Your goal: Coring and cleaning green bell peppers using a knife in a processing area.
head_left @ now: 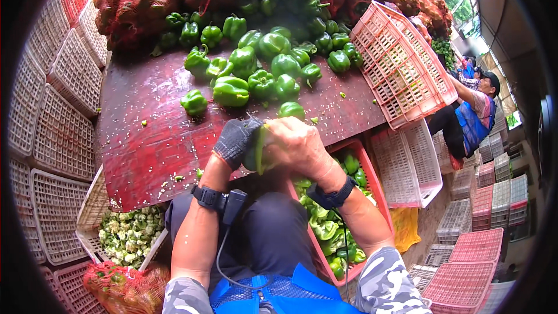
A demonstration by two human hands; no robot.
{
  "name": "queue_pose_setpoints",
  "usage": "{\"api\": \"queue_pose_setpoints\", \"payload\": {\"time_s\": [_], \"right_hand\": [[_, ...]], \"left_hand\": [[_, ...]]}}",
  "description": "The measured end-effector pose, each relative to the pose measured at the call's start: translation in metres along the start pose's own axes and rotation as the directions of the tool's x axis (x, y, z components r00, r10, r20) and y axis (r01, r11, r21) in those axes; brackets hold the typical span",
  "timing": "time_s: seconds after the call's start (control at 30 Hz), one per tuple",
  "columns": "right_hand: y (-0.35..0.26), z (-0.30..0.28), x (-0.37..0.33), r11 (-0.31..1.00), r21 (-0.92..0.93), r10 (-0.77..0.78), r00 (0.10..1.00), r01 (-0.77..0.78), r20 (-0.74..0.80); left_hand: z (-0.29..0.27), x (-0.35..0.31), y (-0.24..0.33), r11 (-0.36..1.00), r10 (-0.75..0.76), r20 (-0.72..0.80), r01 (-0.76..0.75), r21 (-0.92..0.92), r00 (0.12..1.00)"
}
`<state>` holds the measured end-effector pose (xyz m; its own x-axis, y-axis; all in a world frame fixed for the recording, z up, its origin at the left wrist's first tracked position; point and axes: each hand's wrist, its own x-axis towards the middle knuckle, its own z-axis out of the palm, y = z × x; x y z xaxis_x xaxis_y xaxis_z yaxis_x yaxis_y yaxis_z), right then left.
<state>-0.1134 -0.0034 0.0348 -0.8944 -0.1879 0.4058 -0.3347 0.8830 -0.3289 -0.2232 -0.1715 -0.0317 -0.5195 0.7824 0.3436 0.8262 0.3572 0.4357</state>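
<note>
We see the left grip (238, 141), in a dark glove, closed around one green pepper (254, 154), which is held low in front of the body, above the near edge of the red worktop (163, 139). The right grip (299, 142) is bare and curled against this same pepper; its fingertips are hidden, so we cannot tell if it grips the pepper or some small tool.

We judge the work is only partly done. Below the right grip, a red crate (369, 175) already has many opened peppers (328, 229). Lower left from the left grip, a pale crate (91, 206) carries a heap of whitish cores (131, 229). Beyond both grips, a pile of whole peppers (231, 91) is left, with full mesh sacks (136, 9) behind it.
</note>
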Motion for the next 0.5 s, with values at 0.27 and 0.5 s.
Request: {"api": "queue_pose_setpoints", "payload": {"time_s": [0.27, 0.5], "right_hand": [[0.001, 0.018, 0.017, 0.999, -0.041, -0.028, 0.996, 0.025, -0.081], [-0.001, 0.035, 0.017, 0.998, 0.02, 0.064, 0.98, -0.062, -0.187]], "left_hand": [[0.013, -0.005, -0.012, 0.986, -0.166, -0.16, 0.168, -0.003, 0.973], [0.006, 0.001, -0.005, 0.951, -0.31, -0.116, 0.304, -0.062, 0.944]]}}
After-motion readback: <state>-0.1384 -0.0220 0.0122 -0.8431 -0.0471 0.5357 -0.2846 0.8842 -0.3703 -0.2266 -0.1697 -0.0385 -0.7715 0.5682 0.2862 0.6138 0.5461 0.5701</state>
